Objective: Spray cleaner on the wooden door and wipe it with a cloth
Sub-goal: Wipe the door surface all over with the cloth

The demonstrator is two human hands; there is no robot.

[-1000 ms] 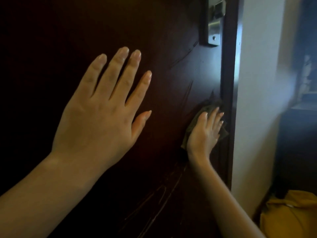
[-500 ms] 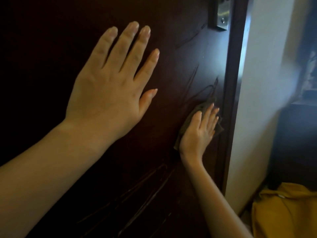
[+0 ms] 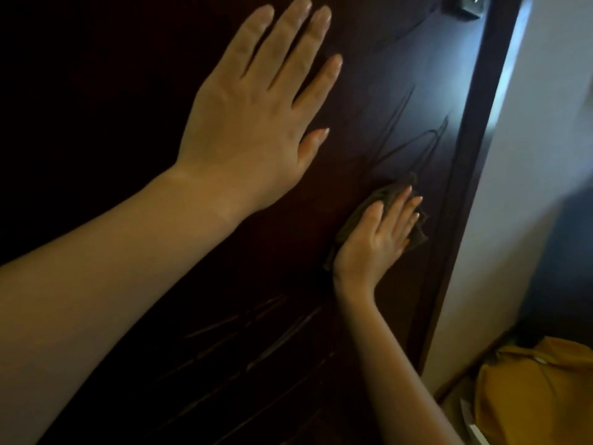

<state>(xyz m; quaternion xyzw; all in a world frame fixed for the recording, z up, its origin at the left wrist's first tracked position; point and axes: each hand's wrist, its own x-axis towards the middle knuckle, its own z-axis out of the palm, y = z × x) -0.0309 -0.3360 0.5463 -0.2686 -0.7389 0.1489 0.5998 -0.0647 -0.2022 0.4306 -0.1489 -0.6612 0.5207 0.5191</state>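
Note:
The dark wooden door (image 3: 369, 75) fills most of the view, with pale streaks and smears on its surface. My left hand (image 3: 256, 117) lies flat on the door, fingers spread, holding nothing. Lower and to the right, my right hand (image 3: 375, 239) presses a small dark cloth (image 3: 359, 213) flat against the door near its right edge. Only the cloth's rim shows around my fingers. No spray bottle is in view.
A metal lock plate (image 3: 471, 6) sits at the door's top right. The door's edge (image 3: 475, 155) meets a white wall (image 3: 529, 187). A yellow bag (image 3: 536, 393) lies on the floor at the lower right.
My view has tilted down and to the right, so the lock plate has slid toward the top edge. The right hand and cloth have moved slightly down the door. The left hand stays flat.

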